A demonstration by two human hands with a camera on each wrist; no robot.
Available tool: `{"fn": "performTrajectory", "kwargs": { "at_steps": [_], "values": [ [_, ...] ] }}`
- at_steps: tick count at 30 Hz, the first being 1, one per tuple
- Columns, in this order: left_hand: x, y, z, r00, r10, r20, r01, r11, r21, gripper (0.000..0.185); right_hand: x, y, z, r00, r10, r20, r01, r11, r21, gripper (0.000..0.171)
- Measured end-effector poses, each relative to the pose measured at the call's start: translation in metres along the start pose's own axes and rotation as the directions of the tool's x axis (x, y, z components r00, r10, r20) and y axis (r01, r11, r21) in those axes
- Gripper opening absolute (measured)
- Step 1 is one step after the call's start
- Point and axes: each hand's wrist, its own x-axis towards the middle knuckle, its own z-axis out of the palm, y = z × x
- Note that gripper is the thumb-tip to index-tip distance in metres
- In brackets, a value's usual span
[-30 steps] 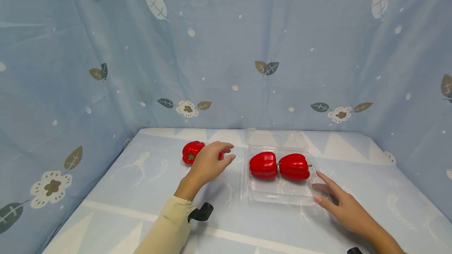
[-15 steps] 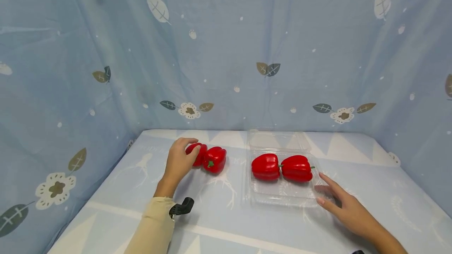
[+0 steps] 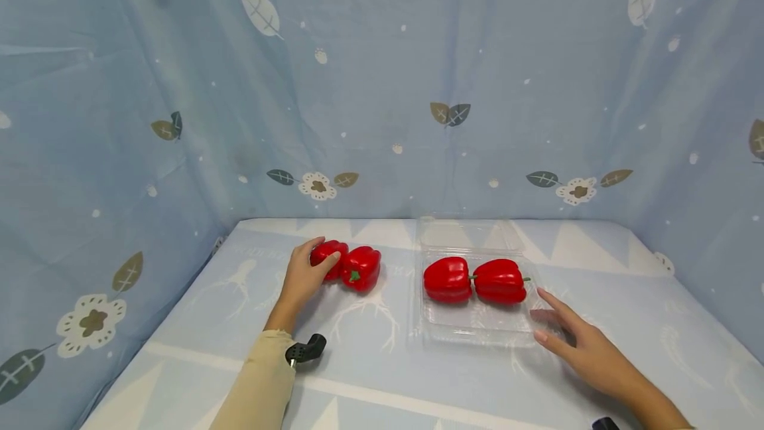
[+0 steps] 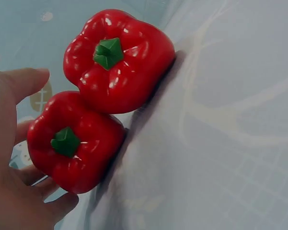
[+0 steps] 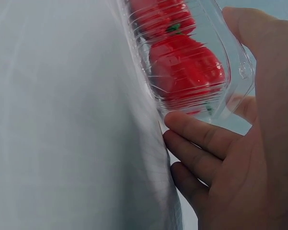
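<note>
Two red bell peppers lie side by side at the table's left. My left hand (image 3: pixel 303 277) is at the left bell pepper (image 4: pixel 76 143), its fingers curved round the outer side and fingertips at the underside. In the left wrist view the thumb shows a gap from it. The other bell pepper (image 3: pixel 361 269) leans against it, green stem facing me. My right hand (image 3: pixel 587 354) rests with loosely straight fingers at the right end of a clear plastic clamshell box (image 3: pixel 453 317). Inside lie two more bell peppers, a left one (image 3: pixel 446 280) and a right one (image 3: pixel 500 282), in a row.
The box's clear lid (image 3: pixel 468 234) lies folded back on its far side. A pale blue patterned cloth (image 3: pixel 370 363) covers the table. Blue floral curtains (image 3: pixel 382 85) stand behind and at both sides.
My left hand has moved left from over the right-hand loose pepper to the left one, and its fingers have come round it. The right hand and the box have stayed in place.
</note>
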Motion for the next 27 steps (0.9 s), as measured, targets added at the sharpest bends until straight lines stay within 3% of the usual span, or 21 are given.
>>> {"fn": "performTrajectory", "kwargs": {
  "at_steps": [8,27],
  "values": [
    [0.0,-0.008,0.004,1.0,-0.018,0.011,0.018,1.0,-0.021,0.07,0.001,0.001,0.001,1.0,0.026,0.009,-0.026,1.0,-0.005,0.079],
    [0.004,-0.015,0.008,0.998,-0.009,-0.059,0.007,0.999,-0.039,0.072,0.0,-0.002,-0.001,0.999,0.026,0.021,-0.026,0.999,-0.024,0.08]
  ]
}}
